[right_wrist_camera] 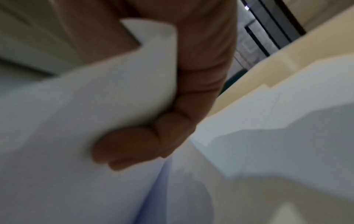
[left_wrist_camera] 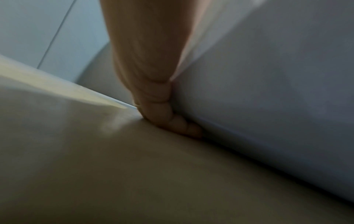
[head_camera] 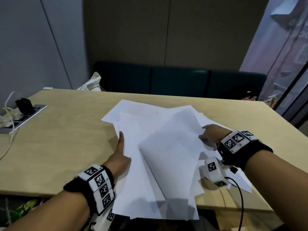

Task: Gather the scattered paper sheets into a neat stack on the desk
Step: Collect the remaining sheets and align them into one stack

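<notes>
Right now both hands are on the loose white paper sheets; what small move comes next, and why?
Probably draw both hands inward to square the edges. The white paper sheets lie fanned and skewed on the light wooden desk, some overhanging its near edge; the left hand flanks one side, the right hand grips the other.

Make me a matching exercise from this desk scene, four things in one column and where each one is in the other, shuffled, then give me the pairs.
Things:
1. left hand
2. right hand
3. black adapter
4. cloth bag

Places:
A. behind the desk's far edge
B. at the paper pile's right side
C. on the power strip, desk's far left
D. along the paper pile's left edge

Pairs: 1-D, 2-B, 3-C, 4-A
</notes>
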`<state>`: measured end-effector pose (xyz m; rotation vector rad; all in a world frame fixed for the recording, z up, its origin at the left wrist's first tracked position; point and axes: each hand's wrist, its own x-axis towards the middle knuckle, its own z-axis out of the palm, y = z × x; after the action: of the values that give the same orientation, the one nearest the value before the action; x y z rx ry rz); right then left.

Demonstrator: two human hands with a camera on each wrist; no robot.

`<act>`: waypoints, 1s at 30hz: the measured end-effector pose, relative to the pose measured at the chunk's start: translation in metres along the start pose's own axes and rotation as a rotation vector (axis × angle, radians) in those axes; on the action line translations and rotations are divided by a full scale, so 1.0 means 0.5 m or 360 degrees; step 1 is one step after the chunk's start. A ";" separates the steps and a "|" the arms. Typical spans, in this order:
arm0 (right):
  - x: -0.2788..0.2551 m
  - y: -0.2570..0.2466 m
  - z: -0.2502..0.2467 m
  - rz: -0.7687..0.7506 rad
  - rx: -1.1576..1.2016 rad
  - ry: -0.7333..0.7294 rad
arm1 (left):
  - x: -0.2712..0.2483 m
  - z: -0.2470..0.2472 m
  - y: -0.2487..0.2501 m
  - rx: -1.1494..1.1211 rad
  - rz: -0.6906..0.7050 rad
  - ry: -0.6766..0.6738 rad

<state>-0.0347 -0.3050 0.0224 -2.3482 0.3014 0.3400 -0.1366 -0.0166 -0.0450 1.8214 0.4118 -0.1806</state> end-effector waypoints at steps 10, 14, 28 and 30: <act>-0.001 -0.013 -0.035 -0.0294 0.0317 0.0137 | 0.021 -0.001 -0.010 -0.0375 -0.0099 -0.0262; 0.012 0.008 0.008 -0.0227 0.0234 0.0155 | 0.002 -0.007 0.008 -0.0410 -0.0136 -0.0309; 0.032 0.079 0.053 0.0144 0.0258 -0.0121 | 0.003 -0.010 0.015 0.0288 -0.0165 -0.0107; 0.018 0.099 0.044 0.0140 0.0170 -0.0159 | 0.012 -0.008 0.008 0.0253 -0.0137 -0.0087</act>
<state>-0.0453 -0.3257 -0.0273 -2.2097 0.3662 0.4708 -0.1298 -0.0124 -0.0423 1.9510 0.4479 -0.3302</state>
